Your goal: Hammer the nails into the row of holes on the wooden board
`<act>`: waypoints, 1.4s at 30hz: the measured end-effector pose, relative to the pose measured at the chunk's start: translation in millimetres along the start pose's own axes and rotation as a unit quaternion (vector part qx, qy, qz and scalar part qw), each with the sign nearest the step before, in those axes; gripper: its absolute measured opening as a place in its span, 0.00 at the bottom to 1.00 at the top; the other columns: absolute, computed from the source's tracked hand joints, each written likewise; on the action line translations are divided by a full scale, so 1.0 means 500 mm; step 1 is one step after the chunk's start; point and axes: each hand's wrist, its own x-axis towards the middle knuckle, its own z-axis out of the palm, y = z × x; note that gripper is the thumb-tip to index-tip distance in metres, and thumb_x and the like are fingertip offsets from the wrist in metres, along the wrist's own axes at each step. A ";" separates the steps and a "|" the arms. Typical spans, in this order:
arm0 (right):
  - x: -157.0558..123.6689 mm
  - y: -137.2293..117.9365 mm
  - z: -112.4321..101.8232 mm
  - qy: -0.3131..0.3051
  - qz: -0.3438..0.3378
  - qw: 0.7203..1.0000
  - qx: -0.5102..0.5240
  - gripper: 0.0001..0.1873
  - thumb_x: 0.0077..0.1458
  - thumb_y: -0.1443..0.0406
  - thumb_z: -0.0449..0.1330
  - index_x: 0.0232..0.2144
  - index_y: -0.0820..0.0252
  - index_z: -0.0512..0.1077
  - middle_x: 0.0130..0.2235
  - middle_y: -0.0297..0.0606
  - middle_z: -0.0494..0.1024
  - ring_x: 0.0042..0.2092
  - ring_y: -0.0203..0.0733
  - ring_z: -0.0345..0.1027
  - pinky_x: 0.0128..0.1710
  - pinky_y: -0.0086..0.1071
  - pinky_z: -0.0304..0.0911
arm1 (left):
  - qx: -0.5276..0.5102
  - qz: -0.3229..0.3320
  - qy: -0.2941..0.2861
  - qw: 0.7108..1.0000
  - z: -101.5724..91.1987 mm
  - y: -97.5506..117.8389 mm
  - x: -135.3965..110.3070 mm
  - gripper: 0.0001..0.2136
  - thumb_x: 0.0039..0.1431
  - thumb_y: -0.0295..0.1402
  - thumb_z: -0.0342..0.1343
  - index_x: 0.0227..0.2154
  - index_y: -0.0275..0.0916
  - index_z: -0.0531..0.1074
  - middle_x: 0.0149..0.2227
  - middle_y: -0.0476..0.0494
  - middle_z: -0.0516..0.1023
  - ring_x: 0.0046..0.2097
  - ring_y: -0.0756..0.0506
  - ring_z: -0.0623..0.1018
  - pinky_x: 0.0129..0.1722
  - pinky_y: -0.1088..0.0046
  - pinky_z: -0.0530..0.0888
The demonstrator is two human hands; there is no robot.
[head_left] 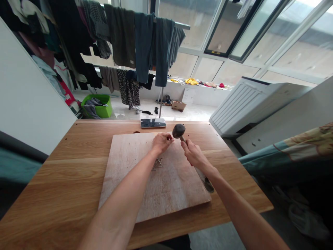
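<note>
My right hand (194,153) is wrapped around the handle of a rubber mallet (179,131), whose dark head is raised just right of my left fingertips. The handle's far end shows below my right wrist. My left hand (161,143) is closed in a pinch near the far edge of a pale wooden board (122,187), on what seems to be a nail, mostly hidden by the fingers. Several loose nails (158,165) lie on the board beside my left forearm. A row of small dark dots runs along the board's far side, left of my left hand.
The board lies on a wood-grain table (78,173). At the table's far edge sits a dark flat phone-like object (153,123). Beyond are hanging clothes (145,45), a green basket (104,109), a cardboard box (178,106) and a white ribbed cabinet (239,100) at right.
</note>
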 end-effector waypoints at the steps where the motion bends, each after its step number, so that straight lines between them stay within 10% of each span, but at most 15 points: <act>1: 0.000 0.002 0.003 -0.009 0.006 1.000 -0.005 0.15 0.67 0.52 0.48 0.33 0.54 0.63 0.20 0.28 0.66 0.17 0.34 0.59 0.15 0.25 0.50 | 0.003 0.000 -0.002 1.000 -0.001 0.001 -0.001 0.12 0.67 0.39 0.57 0.47 0.38 0.74 0.48 0.42 0.78 0.45 0.45 0.79 0.46 0.61 0.78; 19: -0.007 0.001 0.008 -0.013 -0.015 0.997 -0.072 0.13 0.70 0.56 0.46 0.38 0.56 0.63 0.23 0.30 0.67 0.21 0.33 0.59 0.21 0.26 0.51 | 0.026 0.008 -0.013 1.000 0.000 -0.002 0.001 0.13 0.67 0.39 0.57 0.48 0.38 0.74 0.49 0.42 0.77 0.46 0.44 0.79 0.47 0.60 0.78; 42: -0.018 0.019 0.015 -0.012 0.036 0.996 0.078 0.16 0.67 0.53 0.46 0.40 0.56 0.65 0.19 0.24 0.64 0.14 0.32 0.59 0.11 0.24 0.56 | 0.022 -0.001 -0.022 1.000 -0.005 0.000 0.000 0.13 0.67 0.39 0.57 0.49 0.38 0.73 0.50 0.41 0.77 0.47 0.43 0.79 0.47 0.59 0.78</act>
